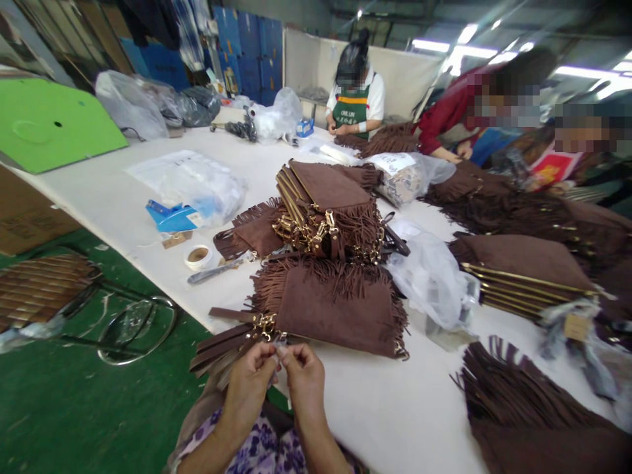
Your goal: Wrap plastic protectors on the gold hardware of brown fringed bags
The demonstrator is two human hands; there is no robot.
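Observation:
My left hand (255, 373) and my right hand (302, 374) meet at the near table edge, thumbs and fingers pinched together. Something small and pale shows between the fingertips, too small to name. Just beyond them lies a brown fringed bag (336, 306), flat on the table, with gold clasps (265, 322) at its left corner. Brown straps (222, 349) hang from that corner over the table edge, left of my hands. Behind this bag, a stack of brown fringed bags (330, 187) stands with gold zips and clasps facing me.
On the white table (390, 401) are a tape roll (198, 257), a blue tape dispenser (170, 216), clear plastic bags (429, 270) and more brown bags (523, 263). A stool (47, 289) stands at left. Co-workers, one in a green apron (351, 108), work across the table.

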